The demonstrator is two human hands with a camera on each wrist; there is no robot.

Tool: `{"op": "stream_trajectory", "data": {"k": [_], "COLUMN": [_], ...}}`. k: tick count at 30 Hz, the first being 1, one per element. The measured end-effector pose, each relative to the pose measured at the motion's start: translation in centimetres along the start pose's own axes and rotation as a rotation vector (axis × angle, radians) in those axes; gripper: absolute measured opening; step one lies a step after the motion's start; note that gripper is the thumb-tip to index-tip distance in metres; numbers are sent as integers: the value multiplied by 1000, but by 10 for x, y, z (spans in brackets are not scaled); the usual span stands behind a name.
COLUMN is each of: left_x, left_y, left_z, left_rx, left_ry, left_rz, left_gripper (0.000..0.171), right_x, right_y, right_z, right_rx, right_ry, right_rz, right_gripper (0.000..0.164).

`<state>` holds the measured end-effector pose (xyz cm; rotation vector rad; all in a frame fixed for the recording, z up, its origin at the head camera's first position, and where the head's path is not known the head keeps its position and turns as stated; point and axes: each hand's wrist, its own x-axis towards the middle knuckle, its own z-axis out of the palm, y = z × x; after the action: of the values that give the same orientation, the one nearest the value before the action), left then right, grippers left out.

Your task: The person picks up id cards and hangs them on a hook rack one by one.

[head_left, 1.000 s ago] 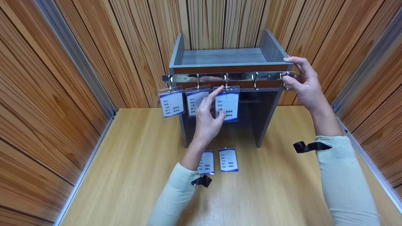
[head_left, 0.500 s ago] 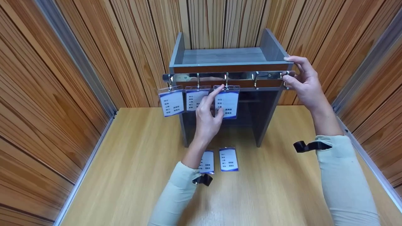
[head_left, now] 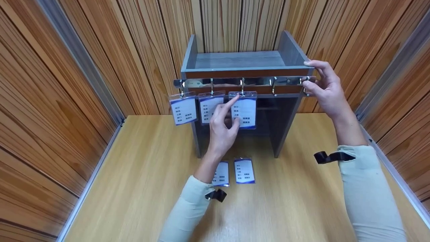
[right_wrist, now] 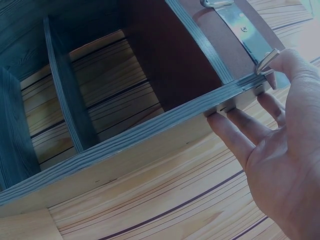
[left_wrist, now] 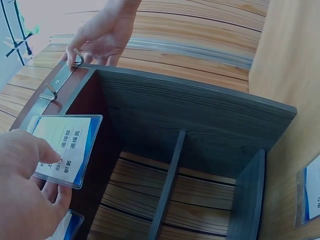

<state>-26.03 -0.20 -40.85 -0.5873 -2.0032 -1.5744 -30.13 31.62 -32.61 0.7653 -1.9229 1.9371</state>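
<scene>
In the head view, my left hand (head_left: 223,127) holds an ID badge (head_left: 248,109) at the middle hook (head_left: 242,84) of a metal hook rail (head_left: 258,81). The index fingertip lies at the badge's top edge. In the left wrist view, the thumb is on the front of the badge (left_wrist: 65,145), with other fingers behind it. My right hand (head_left: 326,85) grips the right front corner of a grey shelf (head_left: 247,69). Its thumb presses at the rail's end, and its fingers (right_wrist: 235,137) rest against the outer side panel.
Two more badges hang on the left hooks, one at the far left (head_left: 183,111) and one beside it (head_left: 206,107). Two badges lie on the wooden table (head_left: 285,201), the right one (head_left: 244,170) partly under the shelf's front. Wood-panelled walls (head_left: 67,84) stand around.
</scene>
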Motion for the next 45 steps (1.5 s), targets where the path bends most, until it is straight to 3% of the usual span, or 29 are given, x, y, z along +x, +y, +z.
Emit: {"op": "stream_trajectory", "data": {"k": [9,15,25,45], "left_x": [-8,-17,-29,-47], "left_y": [-7,-11,-19,-34], "left_z": [-2,-5,-12,-22], "left_rx": [-29,-32,-41,-40], "left_ry": [20,16,-25,-87], "left_rz": [15,-22,-77,-114], "left_gripper": [50,51,58,59], "right_x": [0,-1,-1,0], "right_y": [1,-2,2,2], "right_z": [0,1,0,1], "right_rx": [1,3,-23,3], "right_ry": [-1,17,33,23], "right_rz": [-3,12,22,12], "right_gripper": [47,46,47,47]}}
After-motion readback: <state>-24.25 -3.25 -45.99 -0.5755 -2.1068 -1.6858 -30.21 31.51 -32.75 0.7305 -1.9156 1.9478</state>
